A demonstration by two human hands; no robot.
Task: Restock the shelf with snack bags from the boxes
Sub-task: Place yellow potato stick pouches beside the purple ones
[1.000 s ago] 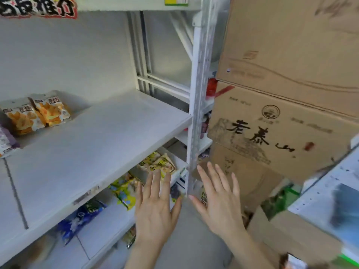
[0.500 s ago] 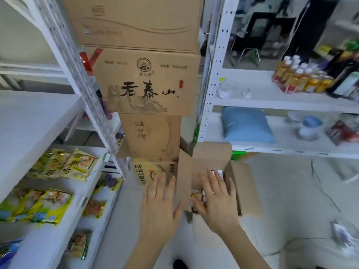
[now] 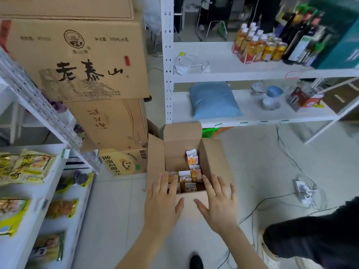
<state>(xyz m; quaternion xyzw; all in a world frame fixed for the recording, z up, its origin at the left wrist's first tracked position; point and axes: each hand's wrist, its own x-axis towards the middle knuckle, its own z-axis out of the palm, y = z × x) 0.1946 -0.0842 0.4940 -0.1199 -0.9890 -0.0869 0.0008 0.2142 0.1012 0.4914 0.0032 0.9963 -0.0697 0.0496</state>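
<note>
An open cardboard box point(image 3: 213, 162) stands on the floor in front of me with its flaps up. Inside it lie several small orange-and-white snack bags point(image 3: 192, 172). My left hand point(image 3: 162, 202) is stretched out flat over the box's near left corner, fingers straight, holding nothing. My right hand point(image 3: 218, 202) hovers flat over the near right edge, fingers spread, also holding nothing. The white shelf point(image 3: 33, 193) with yellow snack bags point(image 3: 23, 167) is at the left.
Stacked brown cartons point(image 3: 77, 61) rise behind the box on the left. A second white rack point(image 3: 252, 72) at the right holds bottles, a blue pillow and jars. Cables and a power strip point(image 3: 303, 189) lie on the floor at the right. A dark-clothed knee point(image 3: 314, 235) is at lower right.
My view has swung right and down, from the shelf to the open box on the floor. Both hands stay flat and now hover over the box's near edge.
</note>
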